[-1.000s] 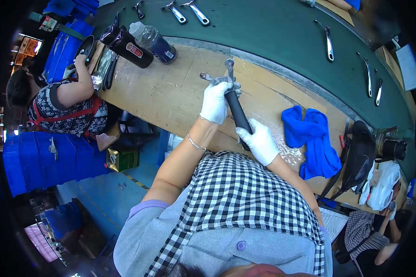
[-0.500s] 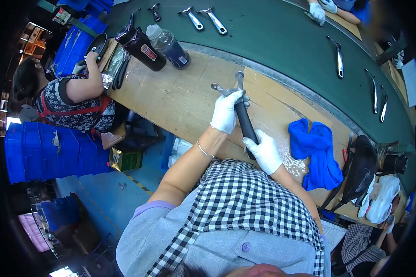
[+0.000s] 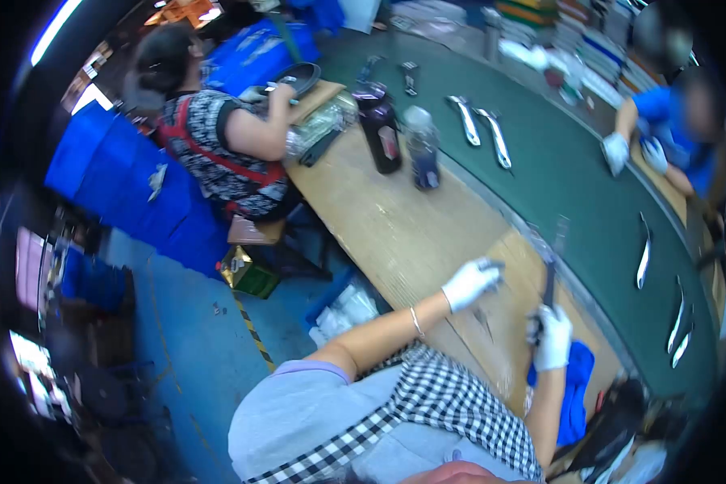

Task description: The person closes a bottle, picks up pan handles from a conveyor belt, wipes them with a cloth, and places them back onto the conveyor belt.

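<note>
My left hand, in a white glove with greyish fingertips, is over the wooden bench, its fingers stretched out and somewhat blurred. I see nothing held in it. Farther right, my right hand, also gloved in white, is closed round the dark handle of a black-handled wrench. The wrench points away from me, and its metal end is smeared by motion near the belt's edge. Beneath and beside the right wrist lies a blue cloth, partly hidden by the forearm.
A green conveyor belt carries several shiny wrenches, among them one wrench at the right. A dark bottle and a clear-topped bottle stand on the bench. Co-workers sit at left and across the belt. Blue crates are stacked left.
My left hand has let go of the wrench and moved away from it. My right hand has carried the wrench right, toward the belt. The view has swung round.
</note>
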{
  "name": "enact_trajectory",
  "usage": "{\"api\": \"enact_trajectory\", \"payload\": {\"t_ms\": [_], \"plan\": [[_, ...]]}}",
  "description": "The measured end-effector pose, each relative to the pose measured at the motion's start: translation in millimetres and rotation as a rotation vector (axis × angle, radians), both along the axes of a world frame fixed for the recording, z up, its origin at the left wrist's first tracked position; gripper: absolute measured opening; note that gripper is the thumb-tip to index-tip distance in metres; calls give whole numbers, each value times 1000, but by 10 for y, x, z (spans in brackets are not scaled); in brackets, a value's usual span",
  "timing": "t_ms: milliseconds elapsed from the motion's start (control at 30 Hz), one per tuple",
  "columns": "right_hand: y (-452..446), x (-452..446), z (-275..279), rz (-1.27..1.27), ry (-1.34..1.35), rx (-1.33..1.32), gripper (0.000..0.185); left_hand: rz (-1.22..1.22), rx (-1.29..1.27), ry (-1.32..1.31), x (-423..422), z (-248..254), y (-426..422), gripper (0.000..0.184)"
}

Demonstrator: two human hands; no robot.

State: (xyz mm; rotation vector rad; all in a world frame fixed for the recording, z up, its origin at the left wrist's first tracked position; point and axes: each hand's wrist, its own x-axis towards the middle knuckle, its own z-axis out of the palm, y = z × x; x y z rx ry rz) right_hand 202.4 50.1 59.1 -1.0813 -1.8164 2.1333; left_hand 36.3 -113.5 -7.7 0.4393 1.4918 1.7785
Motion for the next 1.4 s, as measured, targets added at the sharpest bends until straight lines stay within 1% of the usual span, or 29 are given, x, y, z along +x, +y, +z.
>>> {"api": "enact_trajectory", "payload": {"t_ms": [67,133,200,267,300,400,433,467,500,533,567,600,633,667,733,800,833,933,967,1000,1067,1100,1133,1200,1233,1267,1333,1367,1400], "plan": [[466,-115,-42,-216,12,244,36,-3,0,52,40,-92,-16,35],[1331,-225,-435,-299,-43,538,42,-16,40,52,92,-125,-8,34],[2052,-370,-795,-416,56,946,56,-10,32,101,120,-103,2,33],[2235,-456,-671,-415,100,886,55,-53,-99,204,156,7,-22,32],[2202,-453,-472,-314,-138,953,56,-72,-73,225,135,-82,-24,32],[2119,-454,-642,-228,-22,916,55,-57,-60,255,162,7,-68,32],[2074,-414,-664,-152,-83,847,53,-49,-52,259,158,-59,-60,33],[1655,-334,-335,-74,28,772,49,-44,-52,259,155,-49,-56,33],[1510,-248,-329,-13,78,765,46,-56,-86,291,160,-21,-60,33],[1273,-152,-188,19,66,733,45,-69,-120,322,157,-3,-68,34],[1108,-29,-81,88,29,759,45,-67,-124,322,159,-25,-67,34],[830,82,188,160,-5,802,45,-41,-110,333,168,-64,-52,32],[730,221,194,200,-2,806,47,-19,-95,343,176,-92,-35,31],[686,369,118,235,-72,952,51,-26,-96,341,173,-74,-37,31],[583,624,-6,288,-116,1054,61,-60,-171,408,173,0,-63,33],[488,821,-63,399,-162,1178,73,-52,-159,417,191,19,-68,33],[425,880,-107,403,-207,1208,80,-36,-147,427,200,19,-67,33],[255,921,-262,419,-264,1428,73,-42,-199,434,194,27,-61,32],[197,906,-315,351,-188,1471,57,-46,-197,430,193,31,-64,32],[189,906,-358,351,-194,1472,57,-55,-215,439,191,34,-65,32],[209,889,-461,202,-195,1436,40,-55,-229,450,178,34,-56,32],[179,830,-412,102,-184,1435,29,-70,-223,458,175,24,-57,32],[221,798,-299,145,-260,1219,26,-83,-216,468,166,16,-62,32],[166,690,-43,-2,-338,895,25,-79,-223,521,165,17,-78,32],[155,631,24,-30,-410,951,27,-88,-232,575,163,27,-84,33],[177,628,-48,-34,-408,955,27,-89,-227,578,162,9,-85,33],[223,613,-305,-81,-223,1381,33,-81,-195,635,154,-43,-66,34],[205,582,-395,-51,-244,1394,39,-84,-188,638,139,-55,-57,34],[167,521,-483,-33,-262,1415,37,-106,-200,632,129,-46,-62,35]]}}
